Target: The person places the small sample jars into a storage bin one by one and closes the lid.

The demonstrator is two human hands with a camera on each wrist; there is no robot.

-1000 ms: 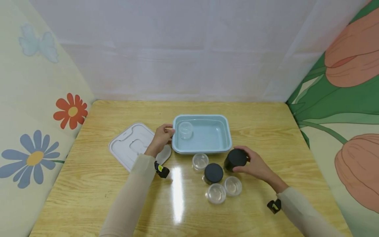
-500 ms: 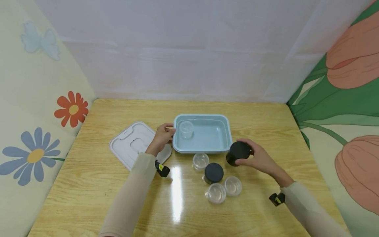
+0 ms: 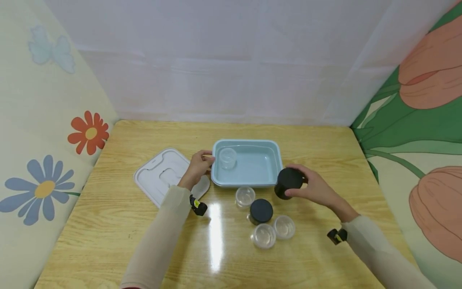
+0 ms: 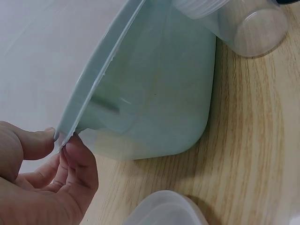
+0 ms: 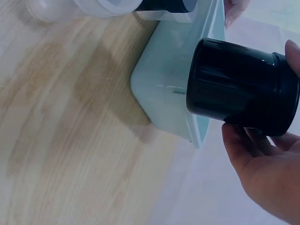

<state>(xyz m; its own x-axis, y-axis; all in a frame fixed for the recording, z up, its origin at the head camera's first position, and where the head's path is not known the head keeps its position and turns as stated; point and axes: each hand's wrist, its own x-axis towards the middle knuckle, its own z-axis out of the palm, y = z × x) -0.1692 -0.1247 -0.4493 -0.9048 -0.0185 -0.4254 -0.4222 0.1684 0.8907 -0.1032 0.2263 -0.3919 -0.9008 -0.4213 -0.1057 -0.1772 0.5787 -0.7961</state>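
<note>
Black jar in R hand, held up off counter, just beside blue tub's near R corner.
R fingers wrap jar's upper end, thumb opposite; L hand pinches tub's L rim btw thumb & fingers. One clear cup sits inside tub, L end. In front of tub: 2nd cup, then black-lidded jar, then 3rd cup & 4th cup side by side, nearer the person. White lid lies flat L of tub, partly hidden by L arm; small rounded pale piece nr L wrist. Pale sheet behind counter; flowers on L wall, tulips on R.
</note>
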